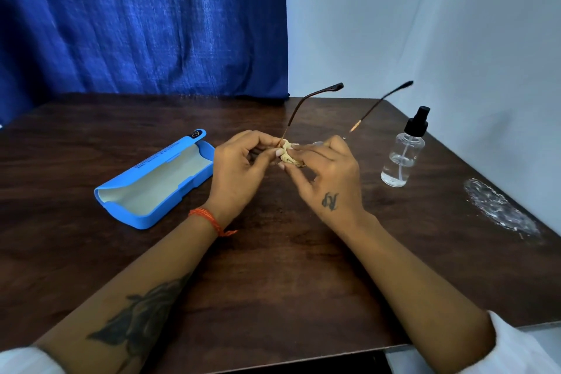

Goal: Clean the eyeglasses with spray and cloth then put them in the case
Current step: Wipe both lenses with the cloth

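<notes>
- Head view: the eyeglasses, thin dark-tipped temples pointing up and away, are being held above the desk.
- The left hand is pinching the frame; the right hand is pinching a crumpled cream cloth against the lens.
- The blue case is lying open at left; the clear spray bottle is standing at right.

case print, seemingly text, illegible

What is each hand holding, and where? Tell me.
Left hand pinches the eyeglasses at the front near a hinge; right hand presses the crumpled cloth onto a lens.
</notes>
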### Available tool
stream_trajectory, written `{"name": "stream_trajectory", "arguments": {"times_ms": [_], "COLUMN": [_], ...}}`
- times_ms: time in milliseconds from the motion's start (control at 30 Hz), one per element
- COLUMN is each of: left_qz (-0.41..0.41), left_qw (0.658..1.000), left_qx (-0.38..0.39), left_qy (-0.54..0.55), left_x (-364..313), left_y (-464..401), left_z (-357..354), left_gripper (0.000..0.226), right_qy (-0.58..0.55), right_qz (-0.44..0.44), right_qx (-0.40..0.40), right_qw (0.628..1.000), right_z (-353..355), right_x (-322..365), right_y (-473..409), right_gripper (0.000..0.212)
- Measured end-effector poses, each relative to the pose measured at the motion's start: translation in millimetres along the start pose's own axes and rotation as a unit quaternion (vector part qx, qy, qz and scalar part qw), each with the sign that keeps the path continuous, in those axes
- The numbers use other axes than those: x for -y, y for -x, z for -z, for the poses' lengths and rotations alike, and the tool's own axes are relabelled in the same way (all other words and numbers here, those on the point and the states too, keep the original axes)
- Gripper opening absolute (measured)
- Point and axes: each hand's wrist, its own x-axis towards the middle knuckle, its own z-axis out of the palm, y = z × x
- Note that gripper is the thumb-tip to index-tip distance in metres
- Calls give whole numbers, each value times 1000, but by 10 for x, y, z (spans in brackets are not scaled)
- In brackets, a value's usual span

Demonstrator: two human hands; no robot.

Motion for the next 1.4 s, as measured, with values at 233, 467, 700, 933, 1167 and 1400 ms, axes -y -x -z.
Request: {"name": "stream_trajectory", "arguments": {"times_ms": [233,467,700,933,1167,1400], "left_qz": [-9,-3,12,29,37,50], "left_qw": [1000,1000,1000,999,998,997], "left_qx": [13,5,12,7,4,3], "left_qy": [-9,-11,23,41,44,62], "left_x": [28,39,30,20,69,21], "left_y": [-31,-18,-9,-61,-32,-39], "left_z": [27,-7,-25,63,50,46], "left_gripper": [14,13,16,24,22,24], "right_qy": [136,40,-48,58,24,-64], "right_qz": [1,-22,-15,7,-5,5], "right_qx": [7,60,-16,6,92,33], "right_qw": [991,997,999,998,995,997], "right_z": [27,-50,28,80,-2,66], "right_x": [30,16,-55,-52,-8,-59], "right_y": [25,43,-10,26,45,6], "right_gripper": [33,32,15,17,30,22]}}
